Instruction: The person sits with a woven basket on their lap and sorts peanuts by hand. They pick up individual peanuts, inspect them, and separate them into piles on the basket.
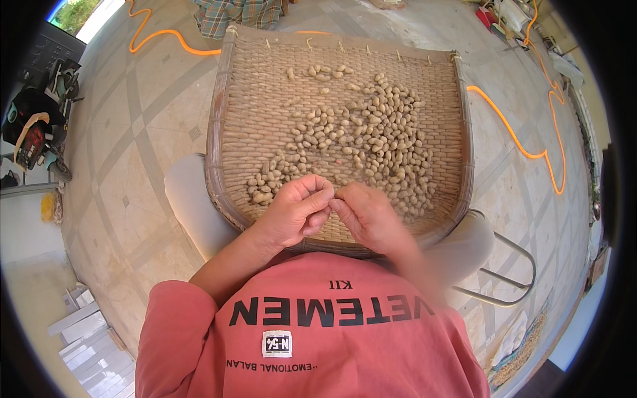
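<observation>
My left hand (pixel 303 206) and my right hand (pixel 366 211) meet fingertip to fingertip above the near edge of a woven winnowing basket (pixel 259 114). Thumbs and forefingers are pinched together; whatever lies between them is too small or hidden to make out. The basket rests across my lap, with its flat far edge away from me. Unshelled peanuts (pixel 393 129) lie in a dense heap on its right side, and a looser group (pixel 283 169) reaches toward the left. A few more peanuts (pixel 323 73) are scattered near the far edge. One small reddish kernel (pixel 339 161) shows in the middle.
An orange hose (pixel 512 139) snakes over the tiled floor (pixel 134 149) on both sides. Beside my right leg is a metal tube frame (pixel 527 278). A scooter-like vehicle (pixel 37 129) stands at far left. Plaid cloth (pixel 239 17) hangs beyond the basket.
</observation>
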Available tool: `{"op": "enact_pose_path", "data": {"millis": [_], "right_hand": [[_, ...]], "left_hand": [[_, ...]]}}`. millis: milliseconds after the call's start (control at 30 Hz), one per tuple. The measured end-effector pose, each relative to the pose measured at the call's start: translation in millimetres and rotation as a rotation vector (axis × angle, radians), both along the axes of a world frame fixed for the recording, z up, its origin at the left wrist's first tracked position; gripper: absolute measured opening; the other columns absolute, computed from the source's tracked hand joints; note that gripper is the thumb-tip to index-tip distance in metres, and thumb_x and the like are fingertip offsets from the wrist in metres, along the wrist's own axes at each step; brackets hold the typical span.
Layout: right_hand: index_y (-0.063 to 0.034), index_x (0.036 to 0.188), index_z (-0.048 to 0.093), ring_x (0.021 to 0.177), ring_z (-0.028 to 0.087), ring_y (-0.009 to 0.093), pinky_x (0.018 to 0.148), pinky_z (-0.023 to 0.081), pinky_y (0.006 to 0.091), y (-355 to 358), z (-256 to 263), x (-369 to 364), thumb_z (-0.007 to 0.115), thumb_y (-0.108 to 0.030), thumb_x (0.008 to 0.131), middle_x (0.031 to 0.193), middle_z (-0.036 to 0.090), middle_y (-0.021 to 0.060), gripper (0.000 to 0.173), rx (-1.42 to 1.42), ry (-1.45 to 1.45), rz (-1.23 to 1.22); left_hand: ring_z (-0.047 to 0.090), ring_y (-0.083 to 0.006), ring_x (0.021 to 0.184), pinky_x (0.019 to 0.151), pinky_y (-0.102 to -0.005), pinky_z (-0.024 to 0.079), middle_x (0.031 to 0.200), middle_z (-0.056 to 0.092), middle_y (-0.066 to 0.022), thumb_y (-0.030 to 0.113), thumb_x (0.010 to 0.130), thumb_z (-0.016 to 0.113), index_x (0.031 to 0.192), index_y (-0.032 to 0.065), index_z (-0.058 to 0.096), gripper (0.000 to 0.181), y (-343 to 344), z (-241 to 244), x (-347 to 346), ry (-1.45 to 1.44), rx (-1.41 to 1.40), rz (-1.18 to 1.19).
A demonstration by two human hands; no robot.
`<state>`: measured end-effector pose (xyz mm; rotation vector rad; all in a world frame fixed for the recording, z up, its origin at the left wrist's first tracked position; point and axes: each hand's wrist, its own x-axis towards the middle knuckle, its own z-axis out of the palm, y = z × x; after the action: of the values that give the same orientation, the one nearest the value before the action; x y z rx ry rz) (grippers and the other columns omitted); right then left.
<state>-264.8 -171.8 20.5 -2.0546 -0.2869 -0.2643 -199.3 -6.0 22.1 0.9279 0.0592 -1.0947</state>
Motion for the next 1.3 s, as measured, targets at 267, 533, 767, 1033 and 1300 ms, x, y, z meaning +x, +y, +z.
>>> {"op": "enact_pose_path", "data": {"millis": [267, 533, 767, 1033, 1300], "right_hand": [[-0.0006, 0.078, 0.055, 0.055, 0.053, 0.028, 0.049, 0.041, 0.0345, 6, -11, 4, 0.056, -0.009, 0.088, 0.063, 0.053, 0.0119, 0.013, 0.168, 0.043, -0.042], [-0.0005, 0.078, 0.055, 0.051, 0.037, 0.005, 0.045, 0.034, 0.0244, 5, -21, -1, 0.047, -0.018, 0.096, 0.056, 0.042, -0.0028, 0.027, 0.820, 0.580, 0.046], [-0.0021, 0.085, 0.056, 0.052, 0.035, 0.006, 0.048, 0.035, 0.0225, -6, -25, 11, 0.048, -0.019, 0.096, 0.059, 0.042, -0.0027, 0.022, 1.234, 0.483, -0.109], [-0.0009, 0.095, 0.057, 0.061, 0.047, 0.006, 0.054, 0.039, 0.0216, -22, -21, 13, 0.059, -0.011, 0.089, 0.068, 0.053, -0.0015, 0.011, 0.637, 0.303, -0.405], [-0.0027, 0.107, 0.061, 0.071, 0.056, 0.017, 0.069, 0.046, 0.0282, -28, -13, 20, 0.063, -0.004, 0.079, 0.083, 0.062, 0.0119, 0.028, 0.440, 0.345, -0.361]], "left_hand": [[0.041, -0.0032, 0.051, 0.038, -0.0151, 0.028, 0.075, 0.054, -0.0016, 0.019, 0.092, 0.054, 0.091, 0.0079, 0.055, 0.012, 2, -3, -1, 0.096, -0.011, 0.047], [0.043, -0.0049, 0.055, 0.040, -0.0161, 0.030, 0.075, 0.055, -0.0033, 0.018, 0.092, 0.054, 0.091, 0.0059, 0.054, 0.012, 3, -5, -1, 0.135, -0.040, 0.071], [0.052, -0.0086, 0.066, 0.051, -0.0189, 0.043, 0.083, 0.059, -0.0050, 0.017, 0.092, 0.053, 0.102, 0.0033, 0.055, 0.017, -1, -22, 16, 0.069, -0.056, 0.242], [0.049, -0.0345, 0.114, 0.096, -0.0453, 0.043, 0.120, 0.048, -0.0233, 0.019, 0.094, 0.048, 0.125, -0.0020, 0.042, 0.038, -3, -17, 38, 0.089, -0.161, 0.314], [0.051, -0.0150, 0.066, 0.052, -0.0235, 0.043, 0.076, 0.050, -0.0060, 0.026, 0.093, 0.051, 0.085, 0.0052, 0.052, 0.022, 26, -38, 45, 0.575, -0.188, 0.281]]}}
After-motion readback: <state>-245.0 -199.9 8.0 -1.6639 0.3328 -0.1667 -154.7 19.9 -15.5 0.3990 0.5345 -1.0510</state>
